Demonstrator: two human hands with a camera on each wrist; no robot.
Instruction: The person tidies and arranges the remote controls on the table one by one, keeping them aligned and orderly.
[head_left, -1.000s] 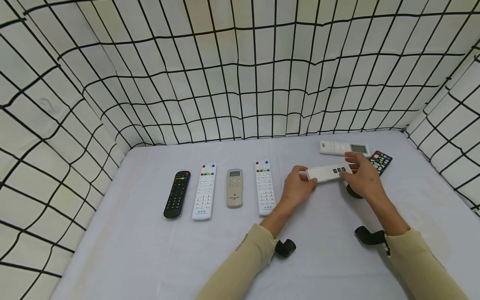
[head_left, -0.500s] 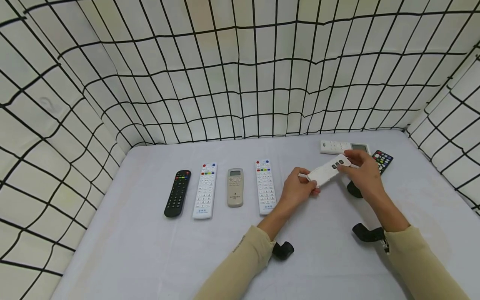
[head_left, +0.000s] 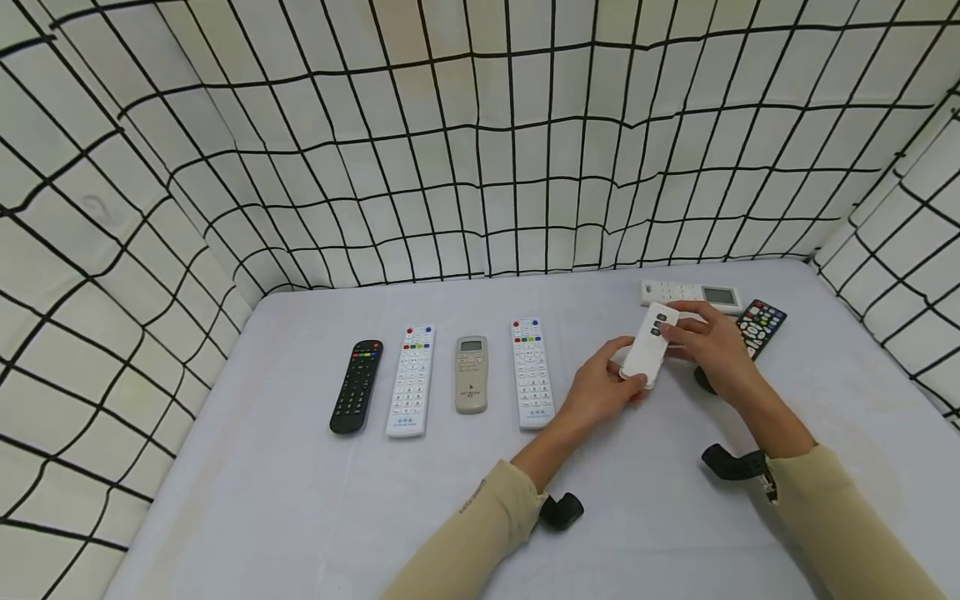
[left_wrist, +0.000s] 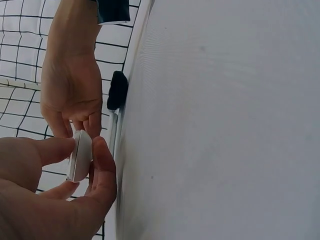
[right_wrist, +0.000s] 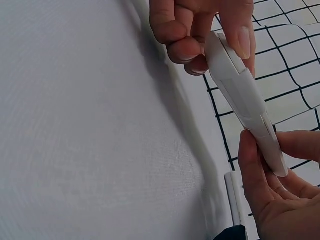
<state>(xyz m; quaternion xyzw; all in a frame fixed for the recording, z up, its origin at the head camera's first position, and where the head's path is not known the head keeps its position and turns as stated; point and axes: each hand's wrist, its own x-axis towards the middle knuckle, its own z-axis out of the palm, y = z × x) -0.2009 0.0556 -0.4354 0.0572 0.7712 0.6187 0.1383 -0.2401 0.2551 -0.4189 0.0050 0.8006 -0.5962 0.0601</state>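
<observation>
In the head view, both hands hold a slim white remote control (head_left: 643, 354) with three dark buttons near its far end, raised at a slant. My left hand (head_left: 595, 387) pinches the near end between thumb and fingers. The far end is gripped by my right hand (head_left: 711, 346), its thumb beside the buttons. From the left wrist, the remote control (left_wrist: 82, 157) shows end-on between thumb and fingertips. The right wrist view gives its long edge (right_wrist: 242, 95), with fingers at both ends.
To the left lie a black remote (head_left: 356, 390), a white remote (head_left: 410, 383), a beige remote (head_left: 470, 379) and another white remote (head_left: 532, 379). Behind the right hand are a white remote with a screen (head_left: 675, 292) and a partly hidden black remote (head_left: 763, 323). Black-gridded cloth (head_left: 495, 150) walls the table.
The held remote control has swung from nearly sideways to pointing mostly away from me, its buttoned end moving up and left. My right hand has shifted left with it; both hands keep holding.
</observation>
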